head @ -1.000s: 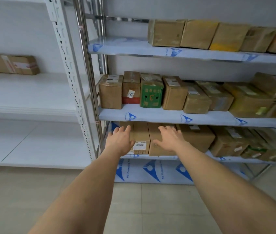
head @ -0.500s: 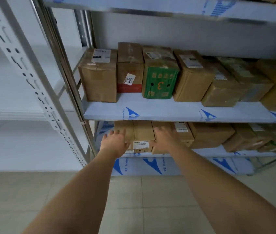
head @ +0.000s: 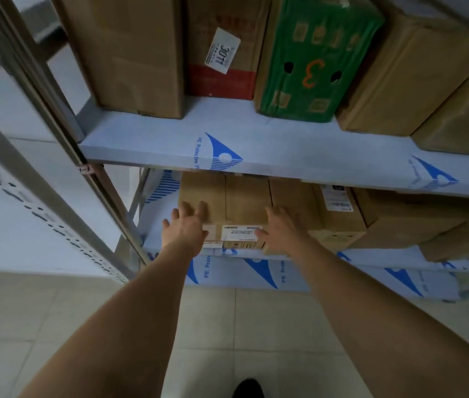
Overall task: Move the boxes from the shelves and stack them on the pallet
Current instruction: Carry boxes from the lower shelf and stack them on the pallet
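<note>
Both hands on a brown cardboard box at the lower shelf's left front edge.

The left hand [head: 185, 228] lies with straight fingers on the brown cardboard box with a white label [head: 229, 208]; the right hand [head: 283, 225] reaches flat to its right side, thumb on the label, grip open. The box sits on the film-covered lower shelf [head: 256, 270], beside more brown boxes [head: 339, 216]. A green box marked 3 [head: 308, 58] stands on the shelf above [head: 256, 142].

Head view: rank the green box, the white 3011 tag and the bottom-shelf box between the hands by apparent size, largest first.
1. green box, though it sits nearer the camera, so its lead is unsure.
2. bottom-shelf box, partly hidden under the shelf edge.
3. white 3011 tag, clearly smallest.
</note>
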